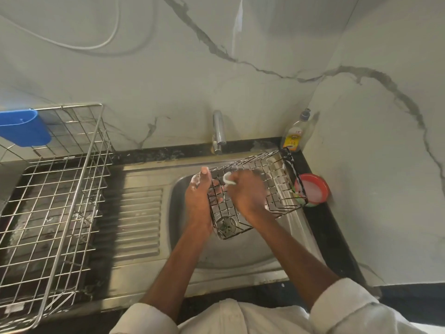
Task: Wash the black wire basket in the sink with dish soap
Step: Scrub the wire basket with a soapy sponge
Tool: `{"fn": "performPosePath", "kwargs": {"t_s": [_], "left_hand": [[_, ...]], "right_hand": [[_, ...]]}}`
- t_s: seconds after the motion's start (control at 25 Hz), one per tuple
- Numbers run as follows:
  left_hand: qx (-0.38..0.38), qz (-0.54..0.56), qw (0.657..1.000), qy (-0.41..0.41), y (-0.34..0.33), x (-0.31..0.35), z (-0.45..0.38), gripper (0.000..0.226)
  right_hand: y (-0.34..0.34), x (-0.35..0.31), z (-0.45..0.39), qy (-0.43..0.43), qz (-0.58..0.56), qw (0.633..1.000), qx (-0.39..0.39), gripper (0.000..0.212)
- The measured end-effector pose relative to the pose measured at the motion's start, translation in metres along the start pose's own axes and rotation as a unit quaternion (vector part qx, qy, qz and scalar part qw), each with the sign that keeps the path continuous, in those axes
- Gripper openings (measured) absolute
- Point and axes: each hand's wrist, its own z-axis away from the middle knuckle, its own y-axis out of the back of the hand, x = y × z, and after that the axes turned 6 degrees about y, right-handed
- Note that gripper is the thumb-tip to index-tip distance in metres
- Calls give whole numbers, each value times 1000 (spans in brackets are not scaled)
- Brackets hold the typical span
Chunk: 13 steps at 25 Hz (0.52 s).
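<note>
Currently: black wire basket [258, 189] gripped over sink [183, 237] by left hand [198, 198]; white scrubber [227, 177] pinched inside it by right hand [248, 194].

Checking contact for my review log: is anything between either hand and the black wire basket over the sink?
Only a scrubber. The left hand grips the black wire basket directly at its near-left edge. The right hand presses a small white scrubbing pad against the mesh, above the stainless steel sink. Nothing else intervenes.

Left hand [198, 196] grips black wire basket [257, 196] over sink [192, 256]; right hand [248, 194] scrubs it
</note>
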Motion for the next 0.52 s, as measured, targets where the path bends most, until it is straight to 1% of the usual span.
{"fn": "performPosePath", "kwargs": {"t_s": [0.04, 0.08, 0.12, 0.16, 0.24, 0.28, 0.32, 0.36, 0.4, 0.44, 0.48, 0.52], "left_hand": [[10, -6, 1000, -5, 0, 2, -1, 71], [18, -8, 1000, -10, 0, 5, -2, 72], [23, -9, 1000, -15, 3, 5, -2, 75], [23, -8, 999, -21, 6, 5, -4, 75], [13, -5, 999, -31, 10, 5, -6, 63], [8, -5, 999, -33, 11, 5, -8, 57], [5, -6, 999, -37, 12, 6, -9, 55], [2, -3, 999, -43, 12, 8, -10, 58], [1, -2, 999, -48, 12, 10, -11, 66], [-1, -2, 998, -55, 12, 11, -14, 77], [-4, -6, 998, -66, 12, 13, -17, 86], [-11, -9, 997, -81, 12, 17, -18, 91]], "right_hand": [[-4, -3, 8, 51, -7, 996, -69, 23], [-3, -2, 13, 83, -12, 988, -129, 25], [1, 0, 14, 89, -1, 984, -152, 26], [7, 4, 11, 68, 28, 989, -129, 27], [23, 15, -2, -13, 96, 995, -17, 32], [29, 20, -7, -30, 121, 992, 27, 35], [30, 24, -11, -26, 130, 990, 45, 36], [30, 22, -10, -12, 127, 991, 35, 36], [27, 19, -7, 11, 108, 994, -4, 34], [22, 15, 0, 41, 81, 994, -67, 32], [16, 10, 9, 81, 50, 986, -136, 30], [10, 5, 20, 128, 16, 974, -187, 30]]}}
